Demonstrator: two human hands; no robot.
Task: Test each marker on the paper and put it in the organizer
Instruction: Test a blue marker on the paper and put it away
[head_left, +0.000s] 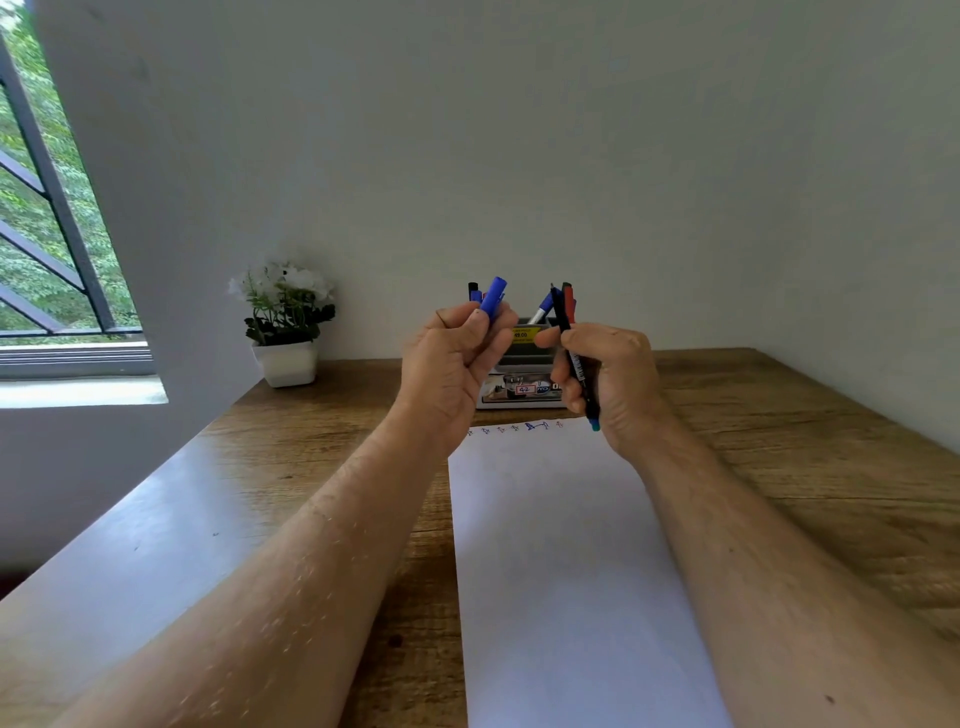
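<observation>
Head view, centre of the frame: both hands are raised above the far end of the paper (571, 545), just in front of the organizer (524, 353) that stands against the wall. The left hand (452, 358) curls its fingers round a blue cap (493, 297), pinched upright near the thumb, probably kept there so it can go back on after the test. The right hand (608, 379) grips a dark marker (574, 364) in a fist-like hold, its teal end pointing down toward the sheet and its tip up, which suggests it has just been uncapped and must be turned before writing. Behind the hands, several markers (566, 301) already stand in the organizer, red, blue and black. Small test scribbles (519, 428) run along the paper's far edge, so the task looks partly done. At middle left a potted plant (285, 322) sits on the wooden table (805, 467).
</observation>
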